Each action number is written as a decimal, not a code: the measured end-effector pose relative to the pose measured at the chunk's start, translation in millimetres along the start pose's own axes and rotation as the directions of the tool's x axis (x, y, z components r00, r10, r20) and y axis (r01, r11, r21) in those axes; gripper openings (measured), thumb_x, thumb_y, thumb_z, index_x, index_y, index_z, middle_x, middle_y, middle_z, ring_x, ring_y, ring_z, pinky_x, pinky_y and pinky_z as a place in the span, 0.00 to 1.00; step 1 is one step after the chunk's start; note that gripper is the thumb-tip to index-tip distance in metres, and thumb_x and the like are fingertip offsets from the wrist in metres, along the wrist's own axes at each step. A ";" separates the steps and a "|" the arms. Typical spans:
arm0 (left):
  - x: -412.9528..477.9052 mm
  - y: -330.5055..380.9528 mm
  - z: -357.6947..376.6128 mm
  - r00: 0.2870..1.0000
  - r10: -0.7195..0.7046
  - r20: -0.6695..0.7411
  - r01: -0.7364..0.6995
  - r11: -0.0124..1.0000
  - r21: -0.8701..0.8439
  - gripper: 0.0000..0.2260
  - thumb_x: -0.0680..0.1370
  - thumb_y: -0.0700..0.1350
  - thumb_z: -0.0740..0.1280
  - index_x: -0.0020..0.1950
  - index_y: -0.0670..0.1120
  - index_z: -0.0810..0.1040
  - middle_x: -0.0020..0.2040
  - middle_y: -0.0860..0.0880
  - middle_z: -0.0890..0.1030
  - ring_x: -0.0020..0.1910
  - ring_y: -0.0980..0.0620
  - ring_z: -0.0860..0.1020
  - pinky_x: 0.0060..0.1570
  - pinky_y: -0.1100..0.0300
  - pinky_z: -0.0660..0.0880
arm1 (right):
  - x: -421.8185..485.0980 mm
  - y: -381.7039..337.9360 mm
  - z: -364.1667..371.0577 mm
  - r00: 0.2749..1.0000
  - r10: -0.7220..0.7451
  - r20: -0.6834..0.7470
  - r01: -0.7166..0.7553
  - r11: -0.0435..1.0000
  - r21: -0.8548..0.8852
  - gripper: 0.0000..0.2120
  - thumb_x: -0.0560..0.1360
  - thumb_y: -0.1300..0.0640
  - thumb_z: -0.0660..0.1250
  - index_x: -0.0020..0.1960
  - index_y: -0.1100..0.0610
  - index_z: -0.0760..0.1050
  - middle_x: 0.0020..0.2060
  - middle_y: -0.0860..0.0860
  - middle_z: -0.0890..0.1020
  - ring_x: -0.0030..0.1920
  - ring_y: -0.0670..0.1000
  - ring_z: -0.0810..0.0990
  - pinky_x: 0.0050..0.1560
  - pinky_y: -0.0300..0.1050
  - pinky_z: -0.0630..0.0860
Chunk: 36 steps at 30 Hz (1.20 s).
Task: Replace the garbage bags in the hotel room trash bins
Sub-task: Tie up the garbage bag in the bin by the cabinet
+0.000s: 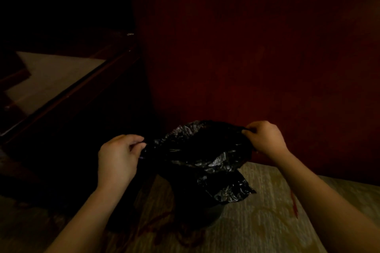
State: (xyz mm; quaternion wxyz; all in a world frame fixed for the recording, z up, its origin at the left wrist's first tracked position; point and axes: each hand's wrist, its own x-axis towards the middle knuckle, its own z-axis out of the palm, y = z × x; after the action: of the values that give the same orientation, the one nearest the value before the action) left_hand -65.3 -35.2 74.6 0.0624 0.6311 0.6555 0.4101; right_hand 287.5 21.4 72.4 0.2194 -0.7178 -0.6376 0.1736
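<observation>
A crinkled black garbage bag (203,154) is stretched wide between my two hands, its mouth facing up. My left hand (118,158) pinches the bag's left edge. My right hand (264,137) pinches the right edge, a little higher and farther away. Under the bag stands a dark trash bin (207,211) on the carpet; the bag hides most of it and only its lower part shows. A loose fold of the bag hangs over the bin's right side.
A dark red curtain or wall (257,47) rises right behind the bin. A dark wooden furniture edge (67,96) runs diagonally on the left. Patterned beige carpet (257,222) covers the floor. The room is very dim.
</observation>
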 end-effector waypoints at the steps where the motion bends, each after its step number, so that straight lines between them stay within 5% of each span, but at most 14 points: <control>1: 5.3 2.6 1.5 1.000 -0.030 0.001 0.030 0.999 -0.017 0.05 0.75 0.40 0.74 0.50 0.45 0.85 0.44 0.50 0.84 0.38 0.55 0.82 0.41 0.59 0.81 | -2.0 -0.6 0.5 0.999 -0.021 -0.044 0.021 1.000 0.006 0.09 0.80 0.54 0.66 0.53 0.56 0.83 0.35 0.52 0.84 0.33 0.56 0.83 0.35 0.53 0.81; 4: 20.6 6.8 2.5 0.951 -0.307 -0.037 0.277 0.900 -0.335 0.04 0.76 0.39 0.72 0.49 0.48 0.83 0.42 0.49 0.82 0.33 0.54 0.82 0.36 0.60 0.80 | -6.3 -4.2 -0.9 0.987 -0.028 -0.156 0.067 0.965 0.253 0.07 0.80 0.55 0.68 0.53 0.55 0.84 0.43 0.47 0.84 0.43 0.50 0.83 0.40 0.46 0.80; 6: 22.8 15.8 1.5 0.859 -0.497 0.125 0.462 0.646 -0.608 0.04 0.77 0.37 0.70 0.50 0.44 0.82 0.42 0.45 0.82 0.32 0.53 0.81 0.35 0.60 0.81 | -8.7 -8.9 -4.4 0.994 0.035 -0.108 0.023 0.871 0.491 0.05 0.79 0.57 0.68 0.49 0.54 0.84 0.43 0.49 0.85 0.43 0.49 0.84 0.41 0.46 0.80; 8: 22.3 23.8 2.4 0.807 -0.534 0.254 0.543 0.501 -0.673 0.04 0.78 0.36 0.69 0.51 0.42 0.81 0.42 0.43 0.82 0.33 0.52 0.81 0.34 0.61 0.82 | -13.2 -16.1 -8.4 0.994 0.109 0.000 -0.078 0.710 0.700 0.05 0.79 0.58 0.69 0.46 0.57 0.83 0.42 0.53 0.85 0.42 0.52 0.84 0.41 0.47 0.79; 10: 23.4 31.9 6.2 0.826 -0.505 0.252 0.531 0.546 -0.648 0.04 0.79 0.36 0.68 0.51 0.43 0.81 0.43 0.43 0.82 0.32 0.53 0.80 0.33 0.60 0.82 | -15.6 -19.4 -10.2 0.979 0.176 0.099 -0.181 0.547 0.817 0.06 0.79 0.58 0.68 0.46 0.59 0.81 0.41 0.55 0.83 0.41 0.54 0.82 0.41 0.49 0.77; 11: 22.9 34.9 10.3 0.863 -0.452 0.226 0.493 0.657 -0.571 0.05 0.79 0.37 0.69 0.49 0.45 0.82 0.43 0.44 0.82 0.31 0.53 0.80 0.34 0.58 0.82 | -16.2 -20.6 -9.4 0.972 0.183 0.150 -0.226 0.530 0.817 0.06 0.79 0.58 0.68 0.45 0.59 0.81 0.41 0.56 0.83 0.41 0.54 0.82 0.40 0.49 0.76; 13: 21.0 41.8 19.9 0.943 -0.270 0.192 0.316 0.908 -0.274 0.05 0.78 0.40 0.70 0.47 0.50 0.83 0.43 0.50 0.82 0.35 0.52 0.82 0.40 0.54 0.82 | -16.6 -21.1 -3.7 0.970 0.133 0.203 -0.241 0.627 0.741 0.07 0.79 0.57 0.68 0.45 0.59 0.80 0.41 0.56 0.82 0.42 0.55 0.81 0.42 0.50 0.75; 15: 18.0 52.9 26.2 0.975 -0.120 0.188 0.137 0.987 -0.078 0.04 0.78 0.42 0.70 0.48 0.51 0.84 0.44 0.54 0.81 0.41 0.53 0.81 0.46 0.55 0.80 | -19.2 -24.0 2.6 0.983 0.068 0.170 -0.168 0.702 0.692 0.05 0.78 0.59 0.70 0.46 0.60 0.80 0.41 0.54 0.82 0.43 0.54 0.82 0.42 0.49 0.76; 18: 15.7 65.2 34.6 0.967 -0.028 0.255 0.036 0.999 -0.025 0.06 0.80 0.45 0.67 0.54 0.52 0.83 0.48 0.55 0.79 0.46 0.55 0.79 0.47 0.61 0.75 | -28.7 -29.2 10.9 0.988 -0.042 0.146 -0.076 0.696 0.714 0.02 0.76 0.61 0.71 0.46 0.57 0.83 0.41 0.55 0.84 0.42 0.54 0.84 0.42 0.47 0.80; 23: 13.4 75.2 54.7 0.821 -0.065 0.567 0.026 0.997 0.076 0.19 0.79 0.51 0.69 0.69 0.58 0.72 0.49 0.55 0.75 0.51 0.53 0.76 0.48 0.58 0.75 | -44.8 -33.4 32.9 0.959 -0.251 0.131 0.095 0.721 0.687 0.07 0.74 0.68 0.72 0.44 0.57 0.85 0.43 0.52 0.86 0.46 0.50 0.85 0.49 0.46 0.81; 28: 12.8 74.1 73.2 0.705 0.032 0.708 -0.214 0.962 0.169 0.32 0.80 0.45 0.67 0.75 0.69 0.55 0.66 0.48 0.75 0.63 0.46 0.76 0.57 0.50 0.78 | -59.1 -26.1 45.1 0.902 -0.402 0.154 0.217 0.733 0.645 0.10 0.72 0.73 0.70 0.40 0.60 0.84 0.43 0.54 0.84 0.46 0.53 0.84 0.52 0.47 0.80; 32: 16.4 81.9 81.8 0.520 0.042 0.853 -0.343 0.925 0.164 0.20 0.81 0.45 0.64 0.70 0.64 0.71 0.66 0.49 0.76 0.63 0.46 0.75 0.58 0.47 0.77 | -63.4 -24.5 47.0 0.909 -0.390 0.148 0.206 0.728 0.654 0.11 0.72 0.75 0.69 0.39 0.62 0.84 0.43 0.54 0.85 0.45 0.53 0.84 0.50 0.45 0.80; 36: 20.8 75.3 78.7 0.600 0.087 0.795 -0.341 0.927 0.156 0.06 0.79 0.48 0.68 0.55 0.55 0.82 0.52 0.53 0.80 0.52 0.50 0.79 0.47 0.54 0.76 | -61.9 -20.0 40.0 0.934 -0.326 0.147 0.151 0.733 0.664 0.09 0.73 0.74 0.69 0.41 0.63 0.84 0.43 0.56 0.85 0.45 0.55 0.84 0.48 0.51 0.81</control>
State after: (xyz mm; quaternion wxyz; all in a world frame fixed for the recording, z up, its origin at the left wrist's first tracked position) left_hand 36.3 9.3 78.5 0.1942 0.8219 0.5355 0.0012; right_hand 241.7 -34.4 47.5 0.3889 -0.4821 -0.6492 0.4414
